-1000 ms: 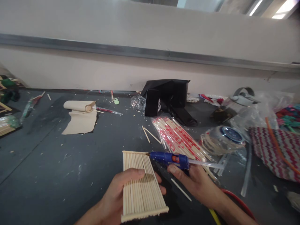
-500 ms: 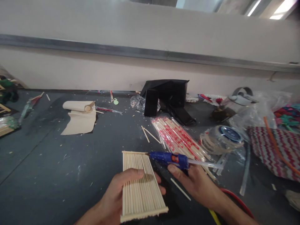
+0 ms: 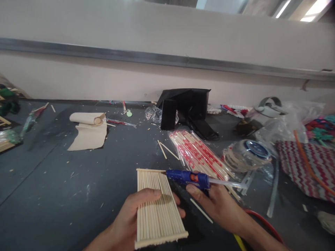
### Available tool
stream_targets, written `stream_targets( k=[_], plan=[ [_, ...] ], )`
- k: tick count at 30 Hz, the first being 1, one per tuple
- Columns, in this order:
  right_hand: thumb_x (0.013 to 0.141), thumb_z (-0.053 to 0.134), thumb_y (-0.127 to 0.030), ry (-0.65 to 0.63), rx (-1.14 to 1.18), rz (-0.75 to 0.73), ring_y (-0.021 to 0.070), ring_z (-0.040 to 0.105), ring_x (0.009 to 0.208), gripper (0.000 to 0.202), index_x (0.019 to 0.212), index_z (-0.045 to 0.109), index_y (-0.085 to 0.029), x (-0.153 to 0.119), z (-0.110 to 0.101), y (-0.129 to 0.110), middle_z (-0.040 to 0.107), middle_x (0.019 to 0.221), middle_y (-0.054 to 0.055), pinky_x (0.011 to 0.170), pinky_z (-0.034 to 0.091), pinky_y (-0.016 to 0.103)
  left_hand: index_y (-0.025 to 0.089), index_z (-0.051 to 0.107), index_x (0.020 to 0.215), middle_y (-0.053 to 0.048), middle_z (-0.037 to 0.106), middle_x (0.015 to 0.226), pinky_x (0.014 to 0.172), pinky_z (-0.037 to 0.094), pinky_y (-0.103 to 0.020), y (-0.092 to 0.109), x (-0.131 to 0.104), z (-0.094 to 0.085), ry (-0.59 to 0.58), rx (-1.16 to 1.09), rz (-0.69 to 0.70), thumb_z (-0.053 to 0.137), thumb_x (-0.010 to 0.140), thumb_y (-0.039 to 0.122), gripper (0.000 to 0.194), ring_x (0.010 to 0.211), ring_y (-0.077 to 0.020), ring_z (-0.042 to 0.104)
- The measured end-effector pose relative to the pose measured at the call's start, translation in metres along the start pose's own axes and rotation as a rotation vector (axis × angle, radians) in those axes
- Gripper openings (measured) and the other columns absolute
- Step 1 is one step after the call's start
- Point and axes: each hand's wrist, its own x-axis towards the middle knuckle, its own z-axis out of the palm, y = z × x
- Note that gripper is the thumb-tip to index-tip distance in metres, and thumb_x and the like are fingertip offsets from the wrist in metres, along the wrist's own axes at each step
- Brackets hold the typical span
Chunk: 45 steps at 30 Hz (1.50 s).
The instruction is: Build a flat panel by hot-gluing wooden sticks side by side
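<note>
A flat panel of pale wooden sticks [image 3: 159, 219] lies in my left hand [image 3: 141, 209], thumb across its front and fingertips showing past its right edge. A crosswise stick borders the panel at top and bottom. My right hand [image 3: 217, 202] is wrapped round a blue glue gun [image 3: 187, 177], with a clear glue stick [image 3: 227, 183] coming out of its back end. The gun's dark nozzle touches or nearly touches the panel's top right corner. Part of the right hand is hidden behind the gun.
Packaged chopsticks [image 3: 199, 153] lie beyond the gun, beside a clear jar [image 3: 247, 155]. A phone [image 3: 169, 115] leans on a black stand [image 3: 193, 101]. At the left is a beige roll [image 3: 89, 130]. A loose stick [image 3: 201, 211] lies between my hands; patterned cloth [image 3: 303, 167] is at the right.
The glue gun and my right hand have shifted very slightly left. My left hand and the panel look nearly unchanged.
</note>
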Motion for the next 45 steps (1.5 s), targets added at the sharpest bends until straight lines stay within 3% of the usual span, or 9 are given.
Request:
stream_targets(
  k=[6,19,45],
  plan=[
    [0.093,0.042,-0.035,0.035,-0.071,-0.034,0.0203,0.062,0.087,0.023,0.091,0.06,-0.021,0.001,-0.0025,-0.0025,0.068,0.09,0.004,0.079,0.051,0.033,0.002,0.067,0.102,-0.023,0.07,0.095,0.068,0.051,-0.037,0.0001,-0.0011,0.0,-0.007,0.003,0.013,0.055,0.072,0.042,0.051,0.076,-0.0274,0.067],
    [0.094,0.038,-0.039,-0.021,-0.036,0.025,0.0182,0.061,0.077,0.027,0.087,0.058,-0.021,0.0013,-0.0028,-0.0009,0.066,0.082,0.002,0.072,0.048,0.031,0.001,0.068,0.099,-0.024,0.071,0.093,0.071,0.052,-0.04,0.0017,-0.0021,0.0017,-0.001,-0.015,0.026,0.056,0.072,0.039,0.048,0.077,-0.0278,0.068],
    [0.093,0.039,-0.04,0.011,-0.108,0.003,0.0213,0.059,0.082,0.029,0.089,0.059,-0.02,0.0028,-0.0027,0.0024,0.065,0.085,0.005,0.076,0.046,0.037,0.004,0.068,0.103,-0.021,0.071,0.095,0.072,0.052,-0.04,0.0011,-0.0005,-0.0024,-0.02,0.0,0.034,0.055,0.074,0.041,0.049,0.079,-0.0278,0.068]
  ],
)
